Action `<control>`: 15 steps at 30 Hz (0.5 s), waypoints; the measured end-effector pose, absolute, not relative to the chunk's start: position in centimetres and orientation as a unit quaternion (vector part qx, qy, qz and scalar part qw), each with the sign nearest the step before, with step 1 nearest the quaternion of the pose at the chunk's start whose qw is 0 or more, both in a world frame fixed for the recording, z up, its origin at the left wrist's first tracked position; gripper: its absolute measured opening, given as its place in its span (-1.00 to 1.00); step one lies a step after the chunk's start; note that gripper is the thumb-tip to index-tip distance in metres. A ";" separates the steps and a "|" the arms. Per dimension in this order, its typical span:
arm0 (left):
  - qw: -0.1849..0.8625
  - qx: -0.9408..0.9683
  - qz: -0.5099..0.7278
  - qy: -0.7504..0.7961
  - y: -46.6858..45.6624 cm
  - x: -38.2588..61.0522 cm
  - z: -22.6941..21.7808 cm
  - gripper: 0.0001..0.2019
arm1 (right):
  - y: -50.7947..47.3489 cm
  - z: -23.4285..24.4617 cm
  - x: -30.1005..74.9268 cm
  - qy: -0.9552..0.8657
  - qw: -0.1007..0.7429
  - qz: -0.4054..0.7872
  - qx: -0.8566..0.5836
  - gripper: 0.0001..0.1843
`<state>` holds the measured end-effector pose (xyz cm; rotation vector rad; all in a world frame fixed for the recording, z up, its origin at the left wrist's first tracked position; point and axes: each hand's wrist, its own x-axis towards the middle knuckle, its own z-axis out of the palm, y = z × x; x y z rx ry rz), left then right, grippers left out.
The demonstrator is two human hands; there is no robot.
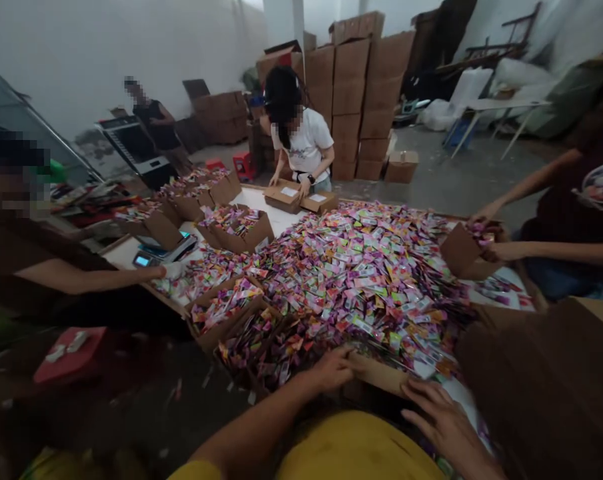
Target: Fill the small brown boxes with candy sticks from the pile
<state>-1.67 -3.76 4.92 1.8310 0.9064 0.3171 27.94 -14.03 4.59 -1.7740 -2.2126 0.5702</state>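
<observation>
A big heap of small colourful sachets [361, 280] covers the table. At its near edge my left hand [334, 369] curls over the flap of a brown cardboard box [381, 375] that I hold against the heap. My right hand [444, 420] rests with fingers spread on the box's near right side. My yellow shirt fills the bottom of the view.
Several open boxes of sachets [231, 230] stand on the left half of the table beside a small scale [156, 253]. A person on the left reaches in, another on the right holds a box [461, 252], and one stands at the far end. Stacked cartons [361, 100] rise behind.
</observation>
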 end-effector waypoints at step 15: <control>0.177 0.905 0.011 0.386 -6.0 3.8 7.3 -0.71 | -13.4 8.4 20.7 -0.629 0.137 0.142 -0.752 -0.85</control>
